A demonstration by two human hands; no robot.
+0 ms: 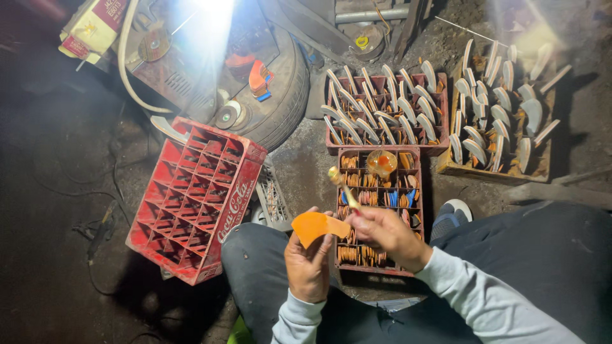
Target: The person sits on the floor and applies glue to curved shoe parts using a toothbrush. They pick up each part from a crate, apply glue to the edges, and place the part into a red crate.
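Two hands over the lap: left hand (308,260) grip clamped on an orange wedge-shaped piece (317,226), right hand (387,234) pinching a thin brush (342,185) just beside it. Divided crate of orange pieces (378,210) on the floor below; empty red crate (196,197) at left.

Dark dirt floor (57,165); harsh glare (207,25) overhead; old tyre (287,95) against machinery.

flat orange curved piece (317,226) held level, thin yellow-tipped brush (343,186) tilted above.
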